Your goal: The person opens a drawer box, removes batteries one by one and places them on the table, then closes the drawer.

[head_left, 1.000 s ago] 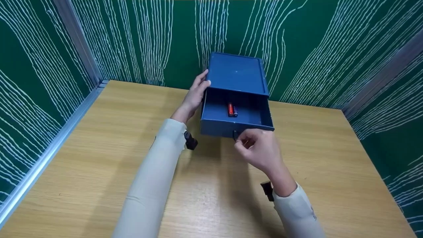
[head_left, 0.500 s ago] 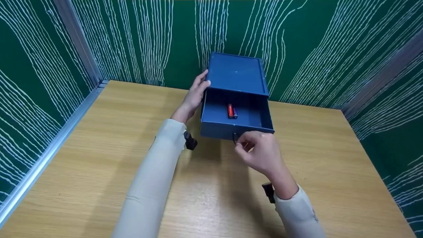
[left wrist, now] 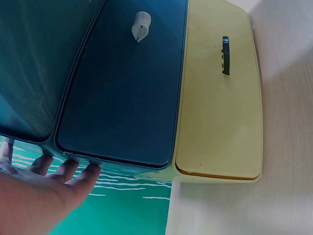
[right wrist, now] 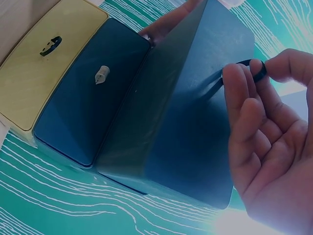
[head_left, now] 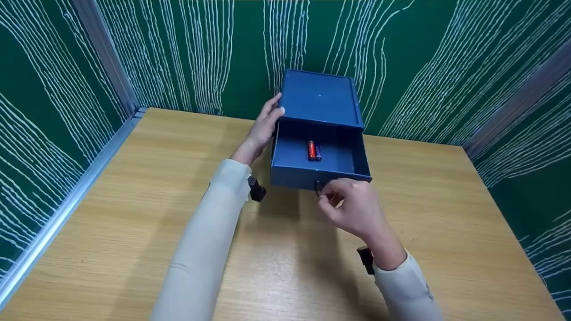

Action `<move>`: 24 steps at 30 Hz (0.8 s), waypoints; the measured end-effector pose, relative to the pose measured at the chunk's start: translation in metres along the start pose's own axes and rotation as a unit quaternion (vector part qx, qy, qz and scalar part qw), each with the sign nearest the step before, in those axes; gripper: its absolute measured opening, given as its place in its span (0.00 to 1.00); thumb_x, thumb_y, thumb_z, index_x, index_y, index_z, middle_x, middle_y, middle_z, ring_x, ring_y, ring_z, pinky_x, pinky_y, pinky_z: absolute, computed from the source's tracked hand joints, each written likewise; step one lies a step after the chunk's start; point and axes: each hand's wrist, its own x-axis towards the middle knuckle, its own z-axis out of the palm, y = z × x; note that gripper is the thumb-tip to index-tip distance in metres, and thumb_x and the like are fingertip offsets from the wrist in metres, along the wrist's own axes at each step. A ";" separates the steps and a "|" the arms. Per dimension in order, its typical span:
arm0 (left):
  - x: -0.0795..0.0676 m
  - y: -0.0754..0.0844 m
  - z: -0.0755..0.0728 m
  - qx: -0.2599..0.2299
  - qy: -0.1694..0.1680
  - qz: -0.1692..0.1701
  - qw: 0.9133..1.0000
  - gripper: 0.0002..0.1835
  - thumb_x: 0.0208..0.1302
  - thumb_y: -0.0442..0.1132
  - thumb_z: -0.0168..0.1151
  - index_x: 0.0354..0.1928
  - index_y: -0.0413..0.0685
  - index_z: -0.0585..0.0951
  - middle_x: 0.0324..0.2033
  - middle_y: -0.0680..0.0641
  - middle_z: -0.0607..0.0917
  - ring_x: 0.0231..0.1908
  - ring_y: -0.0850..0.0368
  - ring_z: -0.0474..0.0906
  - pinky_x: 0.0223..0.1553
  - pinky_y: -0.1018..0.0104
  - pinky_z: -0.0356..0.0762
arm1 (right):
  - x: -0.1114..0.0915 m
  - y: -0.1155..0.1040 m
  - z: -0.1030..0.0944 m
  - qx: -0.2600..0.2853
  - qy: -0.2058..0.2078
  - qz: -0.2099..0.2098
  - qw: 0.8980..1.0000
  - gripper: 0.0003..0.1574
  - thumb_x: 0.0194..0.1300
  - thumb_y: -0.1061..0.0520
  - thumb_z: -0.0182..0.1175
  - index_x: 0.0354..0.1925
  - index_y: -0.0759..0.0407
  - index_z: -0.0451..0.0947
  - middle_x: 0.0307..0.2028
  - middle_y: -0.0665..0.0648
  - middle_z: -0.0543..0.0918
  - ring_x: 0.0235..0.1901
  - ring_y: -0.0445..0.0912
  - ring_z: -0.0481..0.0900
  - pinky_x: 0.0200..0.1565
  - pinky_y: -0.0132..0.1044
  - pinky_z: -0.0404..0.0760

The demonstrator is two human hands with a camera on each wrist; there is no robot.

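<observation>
A small blue drawer cabinet (head_left: 319,96) stands near the back wall, its top drawer (head_left: 292,176) pulled well out. Inside that drawer, side by side, lie a red battery (head_left: 311,150) and a darker battery (head_left: 318,151). My right hand (head_left: 357,209) pinches the drawer's black loop handle (right wrist: 259,76) between thumb and forefinger, the other fingers curled in. My left hand (head_left: 261,129) rests against the cabinet's left side, fingers extended along it, as the left wrist view also shows.
Below the top drawer sit a blue drawer (left wrist: 122,93) with a white knob (left wrist: 141,25) and a yellow drawer (left wrist: 220,122) with a black handle (left wrist: 225,55). Green walls (head_left: 250,67) with white lines surround the wooden table (head_left: 134,214).
The top drawer has slid slightly farther out toward me, with my right hand moving back along with its handle. The left hand has stayed on the cabinet's side.
</observation>
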 end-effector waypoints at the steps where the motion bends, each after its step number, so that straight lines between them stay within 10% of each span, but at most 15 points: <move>1: 0.000 0.000 0.000 0.000 0.000 0.001 1.000 0.28 0.65 0.50 0.39 0.66 0.64 0.48 0.67 0.53 0.47 0.65 0.56 0.46 0.62 0.52 0.46 | 0.000 0.000 0.000 0.000 -0.001 -0.002 1.000 0.04 0.49 0.52 0.58 0.22 0.50 0.78 0.21 0.44 0.79 0.20 0.31 0.71 0.27 0.26 0.73; 24: 0.020 -0.024 -0.004 0.004 0.008 0.019 1.000 0.27 0.63 0.55 0.41 0.64 0.71 0.51 0.66 0.57 0.49 0.64 0.58 0.48 0.62 0.54 0.47 | -0.004 -0.004 -0.005 -0.017 -0.018 -0.048 0.999 0.04 0.51 0.51 0.57 0.23 0.47 0.76 0.21 0.42 0.78 0.20 0.33 0.72 0.25 0.25 0.72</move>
